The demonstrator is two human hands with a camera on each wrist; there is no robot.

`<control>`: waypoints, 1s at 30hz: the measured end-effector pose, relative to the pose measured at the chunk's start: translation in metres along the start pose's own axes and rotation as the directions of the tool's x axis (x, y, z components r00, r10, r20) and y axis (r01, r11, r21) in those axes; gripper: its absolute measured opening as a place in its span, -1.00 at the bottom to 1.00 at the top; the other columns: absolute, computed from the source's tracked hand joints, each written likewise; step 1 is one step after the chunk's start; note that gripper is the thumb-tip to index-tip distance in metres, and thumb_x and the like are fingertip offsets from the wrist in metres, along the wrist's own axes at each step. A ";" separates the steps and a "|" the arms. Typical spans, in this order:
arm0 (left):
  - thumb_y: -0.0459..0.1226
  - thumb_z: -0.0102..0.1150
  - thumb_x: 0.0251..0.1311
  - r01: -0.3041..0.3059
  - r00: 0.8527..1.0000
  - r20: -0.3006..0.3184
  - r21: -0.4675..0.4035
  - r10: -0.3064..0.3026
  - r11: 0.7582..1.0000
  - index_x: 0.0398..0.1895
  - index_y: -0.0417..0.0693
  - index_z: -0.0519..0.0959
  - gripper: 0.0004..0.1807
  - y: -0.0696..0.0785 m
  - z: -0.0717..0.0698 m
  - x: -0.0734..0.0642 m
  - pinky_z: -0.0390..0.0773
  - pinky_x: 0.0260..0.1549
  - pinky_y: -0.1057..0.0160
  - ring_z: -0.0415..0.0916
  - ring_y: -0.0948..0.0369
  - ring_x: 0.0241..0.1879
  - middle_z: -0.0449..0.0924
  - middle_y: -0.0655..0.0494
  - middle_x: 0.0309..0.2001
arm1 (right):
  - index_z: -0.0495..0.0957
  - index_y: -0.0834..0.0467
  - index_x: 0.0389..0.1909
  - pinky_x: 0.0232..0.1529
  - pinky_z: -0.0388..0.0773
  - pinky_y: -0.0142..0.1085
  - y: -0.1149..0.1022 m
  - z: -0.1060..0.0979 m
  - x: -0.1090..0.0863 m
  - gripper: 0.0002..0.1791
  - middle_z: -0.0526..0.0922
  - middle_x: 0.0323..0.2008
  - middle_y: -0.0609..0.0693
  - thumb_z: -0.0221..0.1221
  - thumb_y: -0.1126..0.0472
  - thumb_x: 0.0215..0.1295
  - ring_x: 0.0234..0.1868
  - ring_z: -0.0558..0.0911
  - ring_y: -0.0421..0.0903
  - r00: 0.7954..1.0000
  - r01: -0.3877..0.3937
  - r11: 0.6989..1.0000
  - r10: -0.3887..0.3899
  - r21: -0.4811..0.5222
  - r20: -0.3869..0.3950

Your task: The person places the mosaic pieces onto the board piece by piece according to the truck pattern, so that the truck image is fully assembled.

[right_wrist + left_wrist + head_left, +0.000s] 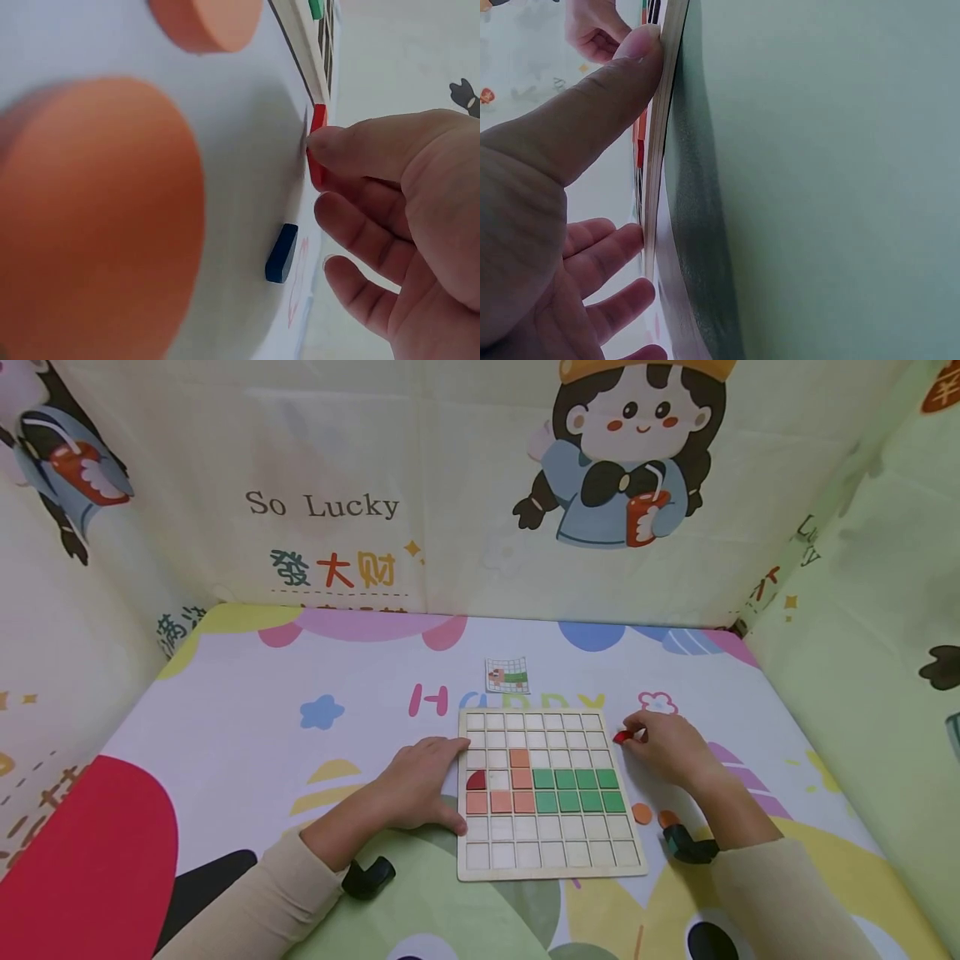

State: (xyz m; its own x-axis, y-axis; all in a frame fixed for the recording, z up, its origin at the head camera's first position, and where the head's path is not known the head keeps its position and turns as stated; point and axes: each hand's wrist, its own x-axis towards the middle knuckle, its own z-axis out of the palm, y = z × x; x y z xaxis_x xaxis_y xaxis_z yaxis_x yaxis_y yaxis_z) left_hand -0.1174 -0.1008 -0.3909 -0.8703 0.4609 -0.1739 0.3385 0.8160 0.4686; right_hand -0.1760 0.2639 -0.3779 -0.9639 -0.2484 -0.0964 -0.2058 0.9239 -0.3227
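Observation:
A wooden grid board (551, 855) lies in front of me. On it are green squares (567, 779), several salmon squares (521, 778) and a dark red rounded tile (476, 780) at the left. My left hand (420, 783) rests against the board's left edge, its thumb and fingertips touching the side with the fingers spread. Just off the upper right edge, my right hand (667, 747) pinches a small red tile (319, 146) between thumb and forefinger. A dark blue tile (282, 253) lies on the tablecloth below the right fingers in the right wrist view.
Two orange round tiles (641, 813) lie right of the board, one close to the right wrist's black strap (688, 846). Behind the board lies a small picture card (507, 677) with a gridded animal pattern. Printed cloth walls (450, 510) enclose the table's back and sides.

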 end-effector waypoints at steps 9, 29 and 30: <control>0.11 0.66 -0.28 0.003 1.000 -0.001 0.002 -0.003 1.000 0.47 -0.13 0.25 0.21 0.001 -0.001 0.000 0.27 0.27 -0.15 0.20 -0.02 0.37 0.37 -0.02 0.35 | 0.63 0.31 0.02 -0.11 0.57 0.02 -0.015 -0.007 -0.004 -0.67 0.69 -0.21 0.09 0.29 0.24 0.30 -0.17 0.58 0.10 0.997 0.062 0.998 -0.062 0.005 -0.049; 0.11 0.66 -0.29 0.001 1.000 -0.002 -0.001 -0.001 1.000 0.46 -0.13 0.26 0.20 0.001 -0.001 -0.001 0.26 0.26 -0.15 0.19 -0.03 0.38 0.38 -0.02 0.34 | 0.67 0.25 -0.03 -0.19 0.55 -0.11 -0.058 -0.010 -0.004 -0.75 0.67 -0.24 0.01 0.30 0.27 0.30 -0.21 0.55 0.03 0.989 0.145 0.988 -0.145 0.042 -0.009; 0.11 0.66 -0.29 0.001 1.000 -0.002 -0.003 -0.001 1.000 0.46 -0.13 0.26 0.20 0.002 -0.001 -0.001 0.26 0.26 -0.15 0.19 -0.03 0.38 0.38 -0.02 0.34 | 0.67 0.25 -0.03 -0.19 0.56 -0.11 -0.060 -0.009 -0.004 -0.75 0.67 -0.24 0.01 0.31 0.28 0.30 -0.22 0.55 0.03 0.988 0.152 0.988 -0.152 0.042 -0.006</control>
State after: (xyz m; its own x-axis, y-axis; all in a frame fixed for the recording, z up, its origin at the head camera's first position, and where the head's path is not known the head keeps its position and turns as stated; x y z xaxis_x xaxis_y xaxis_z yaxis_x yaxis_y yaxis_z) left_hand -0.1162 -0.1003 -0.3893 -0.8714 0.4591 -0.1728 0.3364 0.8156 0.4707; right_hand -0.1617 0.2117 -0.3491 -0.9225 -0.3838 -0.0402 -0.3425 0.8624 -0.3726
